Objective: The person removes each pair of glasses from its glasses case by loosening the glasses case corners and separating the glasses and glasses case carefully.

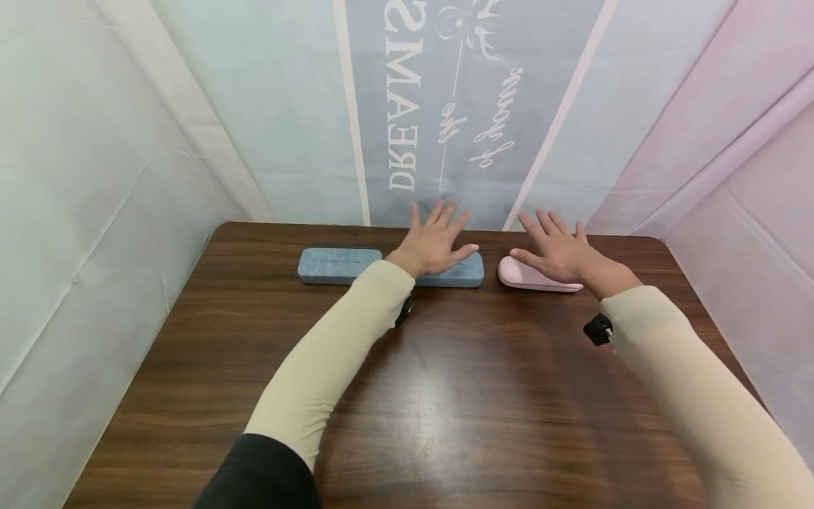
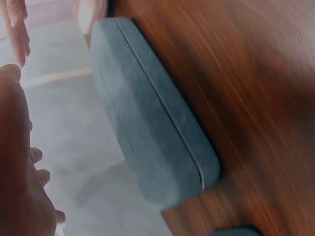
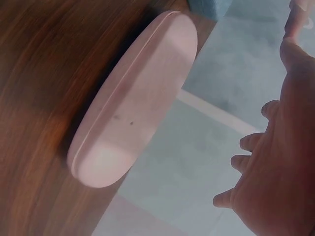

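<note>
Three closed cases, shaped like glasses cases, lie in a row along the table's far edge. A blue case (image 1: pixel 339 266) is on the left. My left hand (image 1: pixel 434 245) is over a second blue case (image 1: pixel 467 271), fingers spread and straight, covering its left part; a seam runs along its side in the left wrist view. On the right, my right hand (image 1: pixel 559 252), its fingers also spread, overlaps a pink case (image 1: pixel 528 274) in the head view. In the right wrist view the hand is beside the whole pink case. Neither hand grips anything.
The dark wooden table (image 1: pixel 407 396) extends toward me. Behind its far edge hangs a pale blue cloth (image 1: pixel 299 127) with printed lettering. White cloth (image 1: pixel 95 184) borders the left side, and pinkish-white cloth (image 1: pixel 750 233) the right.
</note>
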A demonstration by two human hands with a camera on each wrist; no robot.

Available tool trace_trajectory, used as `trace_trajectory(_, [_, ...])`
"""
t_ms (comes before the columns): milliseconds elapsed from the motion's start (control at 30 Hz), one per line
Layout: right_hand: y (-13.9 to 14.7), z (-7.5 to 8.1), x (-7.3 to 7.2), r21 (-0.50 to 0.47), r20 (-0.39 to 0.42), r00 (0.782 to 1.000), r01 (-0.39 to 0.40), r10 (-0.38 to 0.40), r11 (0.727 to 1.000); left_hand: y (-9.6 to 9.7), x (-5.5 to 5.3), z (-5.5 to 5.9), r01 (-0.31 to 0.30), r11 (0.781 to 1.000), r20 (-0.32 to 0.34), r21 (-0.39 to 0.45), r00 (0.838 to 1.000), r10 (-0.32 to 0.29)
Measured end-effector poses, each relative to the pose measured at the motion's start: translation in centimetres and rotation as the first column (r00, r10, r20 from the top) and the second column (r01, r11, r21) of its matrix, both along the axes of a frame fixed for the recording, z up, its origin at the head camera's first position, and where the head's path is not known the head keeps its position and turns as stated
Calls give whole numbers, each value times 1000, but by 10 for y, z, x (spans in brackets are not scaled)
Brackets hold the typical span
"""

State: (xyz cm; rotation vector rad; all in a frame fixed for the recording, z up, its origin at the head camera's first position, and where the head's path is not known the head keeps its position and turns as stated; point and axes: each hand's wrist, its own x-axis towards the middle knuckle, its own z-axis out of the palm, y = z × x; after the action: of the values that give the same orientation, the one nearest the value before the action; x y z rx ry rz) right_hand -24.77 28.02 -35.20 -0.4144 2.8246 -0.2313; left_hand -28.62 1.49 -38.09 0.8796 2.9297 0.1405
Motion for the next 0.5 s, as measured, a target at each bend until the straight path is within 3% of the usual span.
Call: trace_trajectory(500, [47,-23,11,-159,70,995,86,-75,984,50,14,-13,44,999,72,27,996,-46])
